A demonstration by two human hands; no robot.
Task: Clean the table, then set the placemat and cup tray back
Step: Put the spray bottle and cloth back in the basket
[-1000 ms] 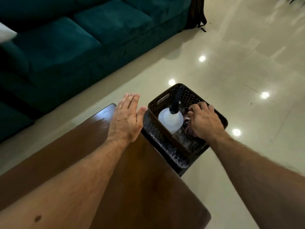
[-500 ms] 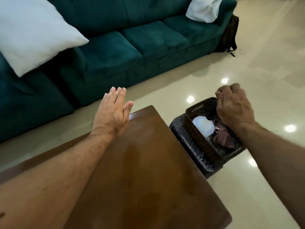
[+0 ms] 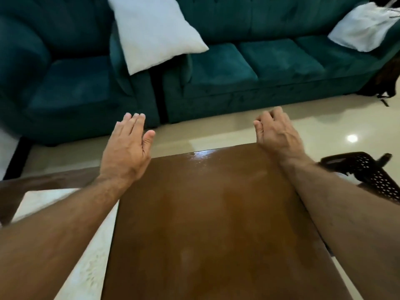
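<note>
A brown wooden table point(image 3: 212, 224) fills the lower middle of the view, its top bare and glossy with a wet shine near the far edge. My left hand point(image 3: 127, 148) hovers over the table's far left corner, flat, fingers straight and together, holding nothing. Over the far right corner, my right hand point(image 3: 275, 133) is raised with fingers loosely curled and nothing in it. A dark perforated basket point(image 3: 372, 174) sits on the floor to the right of the table, partly behind my right forearm. No placemat or cup tray is in view.
A teal sofa point(image 3: 249, 68) and a teal armchair point(image 3: 65, 83) stand beyond the table, with a white cushion point(image 3: 155, 33) between them and white cloth point(image 3: 365, 27) on the sofa's right end. Glossy cream floor tiles point(image 3: 194, 131) surround the table.
My right hand has lifted out of the basket, leaving the cloth and spray bottle there, and come up over the table's far right corner. The view has swung left toward the sofa.
</note>
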